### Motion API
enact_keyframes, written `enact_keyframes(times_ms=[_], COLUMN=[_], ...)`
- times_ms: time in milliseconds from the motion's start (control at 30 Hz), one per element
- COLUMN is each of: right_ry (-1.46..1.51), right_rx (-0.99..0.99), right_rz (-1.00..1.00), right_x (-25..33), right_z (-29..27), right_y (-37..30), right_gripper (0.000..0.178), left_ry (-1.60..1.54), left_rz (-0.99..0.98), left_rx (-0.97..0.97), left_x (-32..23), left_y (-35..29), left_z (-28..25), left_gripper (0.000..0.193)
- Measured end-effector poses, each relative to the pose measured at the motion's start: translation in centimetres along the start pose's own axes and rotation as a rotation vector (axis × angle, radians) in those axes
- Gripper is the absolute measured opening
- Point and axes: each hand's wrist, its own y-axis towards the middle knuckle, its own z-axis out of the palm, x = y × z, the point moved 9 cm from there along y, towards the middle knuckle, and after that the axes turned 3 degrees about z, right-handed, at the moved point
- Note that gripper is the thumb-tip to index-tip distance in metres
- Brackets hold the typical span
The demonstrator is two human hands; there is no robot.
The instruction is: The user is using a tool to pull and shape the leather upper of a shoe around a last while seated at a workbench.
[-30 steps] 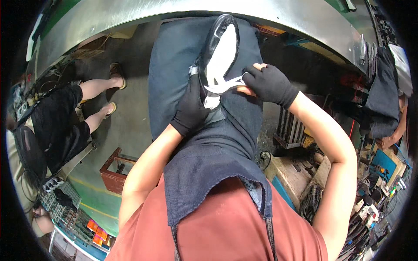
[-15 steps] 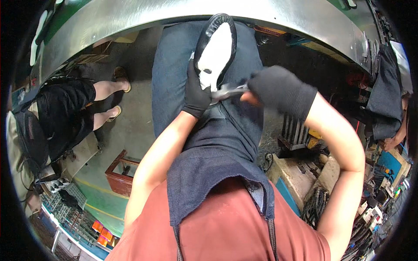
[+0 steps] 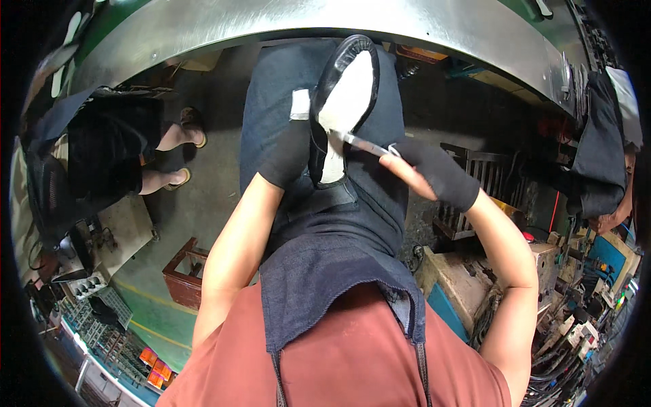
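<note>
A black shoe upper (image 3: 329, 71) lies over my lap with its underside facing up and the toe pointing away from me. Its pale insole (image 3: 349, 88) shows inside the folded black edge. In a black glove, my left hand (image 3: 291, 150) grips the shoe from its left side; the fingers are partly hidden behind it. My right hand (image 3: 430, 169), in a black glove with bare fingertips, is closed around a slim greyish hand tool (image 3: 366, 144). The tool's tip meets the insole near the narrow waist; its exact kind is unclear. A small white patch (image 3: 300, 105) shows beside the shoe.
A metal worktable edge (image 3: 271, 17) curves across in front of my knees. At left, another person's legs (image 3: 169, 159) show near a brown wooden stool (image 3: 184, 275). Machinery with cables (image 3: 454, 278) stands close to my right, with dark cloth (image 3: 600, 129) hanging farther right.
The shoe has shifted slightly nearer, uncovering its heel end. My left hand has moved lower left along it. My right hand has dropped, and the tool's tip now touches the insole.
</note>
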Motion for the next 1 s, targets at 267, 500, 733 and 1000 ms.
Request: enact_keyframes(times_ms=[267,500,733,1000], right_ry=[-0.078,-0.241,-0.453,-0.283], right_rx=[-0.117,-0.11,0.108,-0.021], right_rz=[0.103,0.021,0.036,-0.15], right_x=[2.0,-2.2,1.5,2.5], right_z=[-1.2,-1.0,-5.2,-0.5], right_y=[1.2,3.2,1.1,4.1], right_gripper=[0.034,0.044,0.045,0.043], left_ry=[0.502,0.543,0.706,0.907], left_rz=[0.092,0.262,0.434,0.521], left_rx=[0.038,-0.325,-0.193,0.076], left_x=[4.4,1.6,-1.0,-0.4], left_y=[1.3,2.6,2.5,1.3], left_z=[-1.1,-1.5,-0.6,0.0], left_gripper=[0.038,0.041,0.062,0.108])
